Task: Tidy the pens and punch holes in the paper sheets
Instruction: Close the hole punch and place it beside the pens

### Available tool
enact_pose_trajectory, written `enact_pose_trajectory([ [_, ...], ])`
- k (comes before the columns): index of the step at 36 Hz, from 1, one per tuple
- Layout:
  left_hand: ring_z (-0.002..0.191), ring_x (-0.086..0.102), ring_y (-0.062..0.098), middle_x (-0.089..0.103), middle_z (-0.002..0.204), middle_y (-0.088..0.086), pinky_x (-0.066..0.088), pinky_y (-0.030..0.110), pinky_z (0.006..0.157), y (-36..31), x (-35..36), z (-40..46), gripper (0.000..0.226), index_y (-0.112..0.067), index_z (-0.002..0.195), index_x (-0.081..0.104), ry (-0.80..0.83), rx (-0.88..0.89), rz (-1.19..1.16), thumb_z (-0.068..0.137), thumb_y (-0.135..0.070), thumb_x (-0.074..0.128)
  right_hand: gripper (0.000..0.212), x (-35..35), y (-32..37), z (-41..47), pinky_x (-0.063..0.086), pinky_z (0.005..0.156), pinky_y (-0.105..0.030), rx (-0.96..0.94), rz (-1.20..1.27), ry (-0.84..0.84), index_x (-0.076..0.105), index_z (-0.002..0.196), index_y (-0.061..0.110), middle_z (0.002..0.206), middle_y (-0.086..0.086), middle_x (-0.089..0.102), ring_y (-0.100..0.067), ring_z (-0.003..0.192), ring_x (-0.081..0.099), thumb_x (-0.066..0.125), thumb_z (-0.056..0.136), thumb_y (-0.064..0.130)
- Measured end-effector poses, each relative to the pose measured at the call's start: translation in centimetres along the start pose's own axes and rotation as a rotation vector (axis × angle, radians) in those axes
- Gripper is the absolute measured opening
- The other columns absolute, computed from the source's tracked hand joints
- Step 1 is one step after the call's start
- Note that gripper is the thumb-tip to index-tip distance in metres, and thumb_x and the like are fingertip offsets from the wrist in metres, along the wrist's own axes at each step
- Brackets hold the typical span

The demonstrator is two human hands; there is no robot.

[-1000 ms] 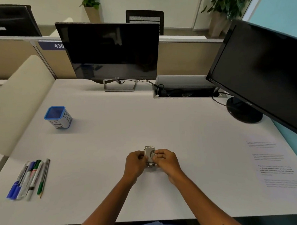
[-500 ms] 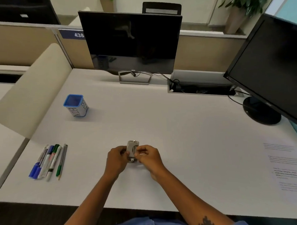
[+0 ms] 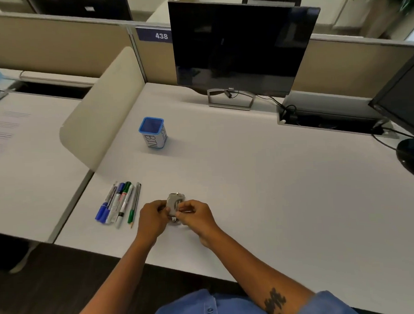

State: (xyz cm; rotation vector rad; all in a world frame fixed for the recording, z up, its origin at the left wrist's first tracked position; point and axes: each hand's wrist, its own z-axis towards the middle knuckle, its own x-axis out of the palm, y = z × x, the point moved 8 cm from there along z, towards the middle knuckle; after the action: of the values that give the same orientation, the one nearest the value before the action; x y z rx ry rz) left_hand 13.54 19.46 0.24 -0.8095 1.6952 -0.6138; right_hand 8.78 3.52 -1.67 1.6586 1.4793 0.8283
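A small grey metal hole punch (image 3: 175, 204) stands on the white desk near its front edge. My left hand (image 3: 152, 218) grips its left side and my right hand (image 3: 196, 213) pinches its right side. Several pens and markers (image 3: 119, 204), blue, white and green, lie side by side left of my hands. A blue-rimmed white pen cup (image 3: 152, 132) marked BIN stands farther back on the left. The paper sheets on this desk are out of view.
A black monitor (image 3: 240, 46) stands at the back, a second monitor (image 3: 403, 105) at the right edge with its round base. A cable tray (image 3: 327, 114) sits between them. A beige divider panel (image 3: 102, 109) separates the neighbouring desk, where a printed sheet (image 3: 1, 132) lies.
The camera has swung left, so the desk and hands appear shifted right and the printed sheet at the right has left the view. Both hands stay on the hole punch.
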Motion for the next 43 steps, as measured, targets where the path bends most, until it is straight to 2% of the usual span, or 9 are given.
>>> enact_pose_trajectory([
  [7, 0.097, 0.073, 0.028, 0.078, 0.107, 0.014, 0.061, 0.044, 0.093, 2.2, -2.9, 0.7, 0.023, -0.001, 0.122, 0.075, -0.036, -0.010, -0.003, 0.102, -0.004, 0.063, 0.023, 3.9, 0.0, 0.9, 0.064, 0.086, -0.033, 0.013, -0.010, 0.057, 0.075, 0.109, 0.024, 0.108, 0.005, 0.074, -0.014, 0.102, 0.070, 0.082, 0.087, 0.022],
  [11, 0.091, 0.069, 0.020, 0.074, 0.103, 0.007, 0.056, 0.026, 0.082, 3.2, -4.2, 1.2, 0.023, -0.003, 0.123, 0.073, -0.076, -0.006, 0.006, 0.102, -0.005, 0.064, 0.026, 5.6, 0.4, 1.2, 0.064, 0.089, -0.037, 0.019, -0.016, 0.074, 0.074, 0.112, 0.022, 0.112, 0.003, 0.074, -0.016, 0.105, 0.070, 0.083, 0.088, 0.024],
  [15, 0.096, 0.069, 0.022, 0.075, 0.108, 0.010, 0.059, 0.035, 0.090, 4.1, -5.3, 1.6, 0.024, -0.005, 0.125, 0.072, -0.107, -0.031, -0.014, 0.103, -0.008, 0.065, 0.028, 7.0, 0.6, 1.5, 0.064, 0.089, -0.036, 0.028, -0.011, 0.098, 0.074, 0.113, 0.023, 0.112, 0.003, 0.074, -0.016, 0.104, 0.070, 0.083, 0.087, 0.026],
  [23, 0.099, 0.066, 0.020, 0.076, 0.117, 0.013, 0.057, 0.037, 0.095, 5.5, -7.2, 2.4, 0.031, -0.005, 0.131, 0.070, -0.161, -0.066, -0.008, 0.100, -0.006, 0.067, 0.032, 9.1, 1.0, 2.0, 0.063, 0.082, -0.029, 0.040, 0.026, 0.132, 0.075, 0.114, 0.020, 0.112, 0.003, 0.075, -0.015, 0.105, 0.070, 0.085, 0.085, 0.025],
  [30, 0.107, 0.071, 0.027, 0.075, 0.120, 0.014, 0.060, 0.039, 0.093, 6.0, -8.1, 2.7, 0.033, -0.006, 0.134, 0.069, -0.173, -0.081, -0.006, 0.101, -0.008, 0.068, 0.031, 10.1, 1.3, 2.3, 0.063, 0.084, -0.029, 0.037, 0.039, 0.159, 0.074, 0.116, 0.018, 0.115, 0.001, 0.074, -0.016, 0.106, 0.070, 0.084, 0.086, 0.022],
  [35, 0.092, 0.068, 0.018, 0.075, 0.115, 0.012, 0.060, 0.033, 0.081, 5.6, -8.3, 2.8, 0.032, -0.007, 0.132, 0.068, -0.185, -0.072, 0.039, 0.101, -0.017, 0.069, 0.029, 9.6, 1.8, 2.7, 0.062, 0.089, -0.031, -0.001, -0.039, 0.127, 0.075, 0.114, 0.022, 0.119, 0.002, 0.072, -0.013, 0.108, 0.067, 0.083, 0.087, 0.024],
  [38, 0.082, 0.069, 0.016, 0.075, 0.104, 0.009, 0.054, 0.022, 0.063, 4.6, -8.4, 2.6, 0.026, -0.009, 0.124, 0.069, -0.247, -0.035, 0.151, 0.100, -0.020, 0.069, 0.027, 8.2, 2.1, 2.9, 0.062, 0.091, -0.033, -0.043, -0.105, 0.081, 0.074, 0.114, 0.023, 0.118, 0.003, 0.072, -0.013, 0.108, 0.067, 0.081, 0.088, 0.023],
  [40, 0.093, 0.073, 0.023, 0.074, 0.109, 0.010, 0.060, 0.029, 0.072, 3.4, -8.2, 2.4, 0.031, -0.009, 0.126, 0.067, -0.300, -0.006, 0.167, 0.098, -0.023, 0.072, 0.026, 6.9, 2.3, 3.0, 0.062, 0.090, -0.032, -0.075, -0.124, 0.057, 0.073, 0.116, 0.023, 0.117, 0.005, 0.072, -0.011, 0.105, 0.068, 0.078, 0.090, 0.020],
  [43, 0.124, 0.064, 0.033, 0.067, 0.135, 0.013, 0.056, 0.051, 0.106, 0.9, -6.9, 2.3, 0.050, -0.011, 0.140, 0.062, -0.344, 0.080, 0.210, 0.095, -0.028, 0.077, 0.025, 4.0, 2.7, 3.0, 0.062, 0.086, -0.025, -0.150, -0.185, -0.008, 0.072, 0.116, 0.023, 0.113, 0.010, 0.072, -0.007, 0.098, 0.068, 0.077, 0.091, 0.020],
])
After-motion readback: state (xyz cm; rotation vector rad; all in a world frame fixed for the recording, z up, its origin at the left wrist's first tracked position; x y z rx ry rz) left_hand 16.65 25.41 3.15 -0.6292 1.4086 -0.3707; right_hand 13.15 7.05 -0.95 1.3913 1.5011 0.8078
